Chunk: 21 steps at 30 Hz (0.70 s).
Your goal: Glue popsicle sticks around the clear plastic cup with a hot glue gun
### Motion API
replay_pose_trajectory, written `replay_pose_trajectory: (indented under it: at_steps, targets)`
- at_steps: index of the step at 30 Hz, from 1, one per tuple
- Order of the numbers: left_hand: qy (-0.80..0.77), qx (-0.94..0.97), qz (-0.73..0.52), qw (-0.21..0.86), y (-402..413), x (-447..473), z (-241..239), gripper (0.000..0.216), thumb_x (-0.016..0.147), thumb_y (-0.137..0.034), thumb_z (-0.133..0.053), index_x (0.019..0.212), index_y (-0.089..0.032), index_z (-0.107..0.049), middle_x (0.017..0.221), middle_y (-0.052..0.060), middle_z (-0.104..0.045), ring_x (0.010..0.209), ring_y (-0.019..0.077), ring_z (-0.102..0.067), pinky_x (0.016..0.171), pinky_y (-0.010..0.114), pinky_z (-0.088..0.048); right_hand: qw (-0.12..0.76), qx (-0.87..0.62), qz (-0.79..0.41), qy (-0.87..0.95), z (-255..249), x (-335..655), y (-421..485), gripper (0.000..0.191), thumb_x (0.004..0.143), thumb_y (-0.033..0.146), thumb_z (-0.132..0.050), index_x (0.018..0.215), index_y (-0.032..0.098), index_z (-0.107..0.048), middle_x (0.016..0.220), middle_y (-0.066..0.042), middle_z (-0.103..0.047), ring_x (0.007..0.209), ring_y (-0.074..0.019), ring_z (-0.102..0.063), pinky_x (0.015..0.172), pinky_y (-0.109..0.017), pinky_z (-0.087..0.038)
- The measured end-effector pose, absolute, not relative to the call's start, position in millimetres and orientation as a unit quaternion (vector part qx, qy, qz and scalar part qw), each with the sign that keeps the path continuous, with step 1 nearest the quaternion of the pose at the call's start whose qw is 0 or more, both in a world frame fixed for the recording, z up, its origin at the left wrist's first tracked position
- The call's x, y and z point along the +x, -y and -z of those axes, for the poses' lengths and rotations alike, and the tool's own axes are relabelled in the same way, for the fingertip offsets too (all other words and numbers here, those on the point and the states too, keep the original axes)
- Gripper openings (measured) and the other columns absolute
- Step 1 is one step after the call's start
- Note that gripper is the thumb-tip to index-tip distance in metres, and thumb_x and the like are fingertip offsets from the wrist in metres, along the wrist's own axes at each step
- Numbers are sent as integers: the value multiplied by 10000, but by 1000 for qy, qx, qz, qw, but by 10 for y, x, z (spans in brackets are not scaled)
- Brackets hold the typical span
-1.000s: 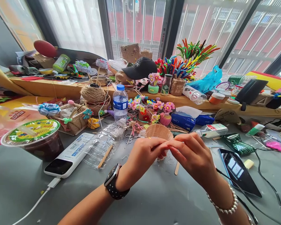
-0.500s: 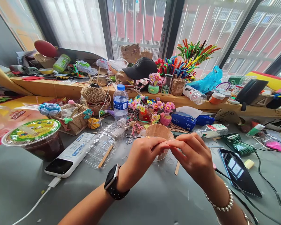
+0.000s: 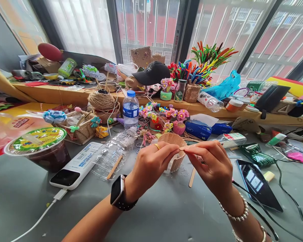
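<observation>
My left hand [image 3: 151, 158] and my right hand [image 3: 212, 164] meet above the table, thumbs and forefingers pinched together. Between their fingertips shows a bit of a pale wooden craft stick [image 3: 182, 148]; the fingers cover most of it. Just behind them stands a round cup of wooden craft sticks [image 3: 176, 163], partly hidden by my left hand. Below my right hand a loose craft stick [image 3: 192, 177] lies on the grey table. Another loose stick [image 3: 114, 167] rests by a clear plastic bottle [image 3: 111, 148] lying to the left.
On the left are a lidded drink cup [image 3: 47, 151] and a white power bank [image 3: 75, 166] with a cable. A blue-capped water bottle [image 3: 130, 109] stands behind. To the right lies a phone [image 3: 259, 186] among black cables. Crafts and a tissue pack [image 3: 198, 129] line the back.
My fingertips have drawn slightly apart, and the bit of craft stick between them has come into sight. My left hand has turned a little, showing its ring.
</observation>
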State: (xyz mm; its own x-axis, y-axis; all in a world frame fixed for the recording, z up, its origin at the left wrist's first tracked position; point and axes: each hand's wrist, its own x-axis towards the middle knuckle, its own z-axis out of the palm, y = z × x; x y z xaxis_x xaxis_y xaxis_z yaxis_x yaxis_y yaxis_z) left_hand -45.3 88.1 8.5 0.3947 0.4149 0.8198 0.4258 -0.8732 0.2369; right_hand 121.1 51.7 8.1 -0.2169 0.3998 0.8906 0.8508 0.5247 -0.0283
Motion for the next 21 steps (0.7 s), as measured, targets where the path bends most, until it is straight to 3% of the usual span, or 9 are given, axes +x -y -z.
replay_pose_trajectory:
  at_steps: [14,21]
  targets:
    - [224,-844,477,103,-893,-462,-61,120,817,-126,-480,887,-159,-572,789,16,-674,692,107,-622,638,200,-473,457,-415,257,744,-83,1189,-532,203,709,84,-602,863,217,-593,747,-18,-584,693,-132,-535,645,-279,-472]
    - [194,-853,433,216,-866,-466,-90,192,848,-103,-399,918,-113,-577,829,53,-685,700,138,-630,603,242,-494,379,-416,341,753,-28,1200,-508,221,740,98,-566,923,220,-587,749,-25,-586,665,-131,-513,648,-269,-453]
